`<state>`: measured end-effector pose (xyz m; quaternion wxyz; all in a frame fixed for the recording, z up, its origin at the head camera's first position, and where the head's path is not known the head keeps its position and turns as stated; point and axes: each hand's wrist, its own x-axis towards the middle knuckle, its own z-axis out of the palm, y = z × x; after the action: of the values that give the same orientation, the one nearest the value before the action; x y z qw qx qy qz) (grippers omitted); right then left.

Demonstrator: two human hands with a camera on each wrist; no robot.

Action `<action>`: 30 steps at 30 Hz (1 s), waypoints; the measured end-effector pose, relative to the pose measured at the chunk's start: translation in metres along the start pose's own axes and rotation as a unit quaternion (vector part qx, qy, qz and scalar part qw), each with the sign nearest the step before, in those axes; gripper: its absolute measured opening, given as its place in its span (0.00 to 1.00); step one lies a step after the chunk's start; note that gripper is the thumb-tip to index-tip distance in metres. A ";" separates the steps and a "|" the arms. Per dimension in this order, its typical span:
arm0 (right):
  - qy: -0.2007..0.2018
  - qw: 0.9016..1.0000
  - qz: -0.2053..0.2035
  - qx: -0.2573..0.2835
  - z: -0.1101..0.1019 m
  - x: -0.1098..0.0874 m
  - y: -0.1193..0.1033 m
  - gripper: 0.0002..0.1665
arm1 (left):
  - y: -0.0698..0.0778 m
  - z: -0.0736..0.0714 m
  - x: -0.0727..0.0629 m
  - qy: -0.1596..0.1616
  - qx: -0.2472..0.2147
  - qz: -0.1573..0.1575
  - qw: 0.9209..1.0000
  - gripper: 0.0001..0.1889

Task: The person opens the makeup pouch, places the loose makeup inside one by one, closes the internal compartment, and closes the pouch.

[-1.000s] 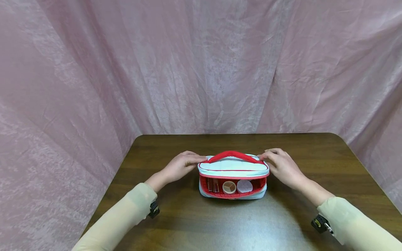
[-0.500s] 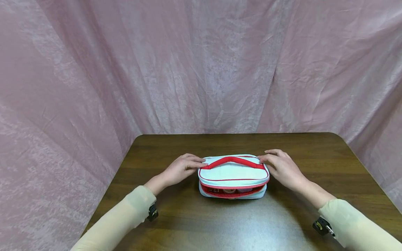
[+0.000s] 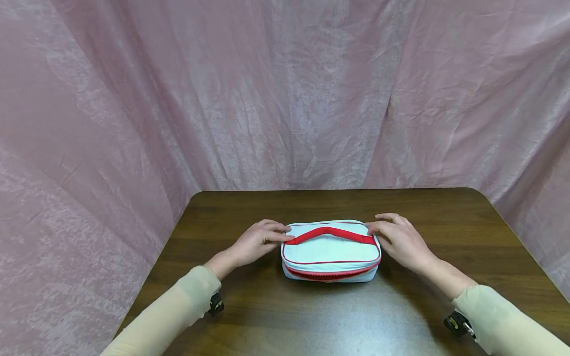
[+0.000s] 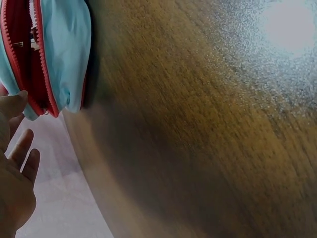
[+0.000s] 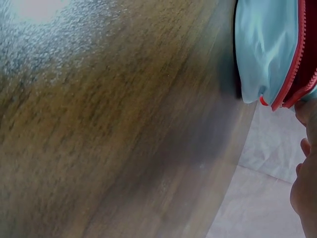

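A pale blue-white cosmetic bag [image 3: 329,252] with red piping and a red handle [image 3: 331,232] sits upright on the table. Its lid lies almost down, leaving a narrow gap along the front zipper [image 3: 329,275]. My left hand [image 3: 256,242] pinches the lid's left end between thumb and fingers. At the opposite end, my right hand [image 3: 403,242] pinches the lid's right edge. Both wrist views look into the red-lined opening between the parted zipper teeth [image 4: 44,74]; small items inside show only in part.
The brown wooden table [image 3: 311,321] has rounded far corners and a glare patch near the front. A pink velvet curtain [image 3: 285,99] hangs behind and beside it. Wrist cameras [image 3: 456,324] sit by the sleeves.
The lid has come down toward the front, hiding the lipsticks and round compacts that showed inside. Both hands have shifted slightly with it, and the bag's base has stayed in place.
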<state>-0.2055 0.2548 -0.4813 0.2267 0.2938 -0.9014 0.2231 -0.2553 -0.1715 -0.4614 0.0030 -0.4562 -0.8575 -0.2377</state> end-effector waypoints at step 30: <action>0.015 0.999 -0.042 -0.010 0.003 -0.004 0.002 0.18 | 0.000 0.007 -0.003 0.001 0.034 -0.002 0.999 0.23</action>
<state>-0.2050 0.2563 -0.4863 0.2527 0.3258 -0.8868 0.2089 -0.2527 -0.1711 -0.4680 0.0191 -0.4535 -0.8662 -0.2090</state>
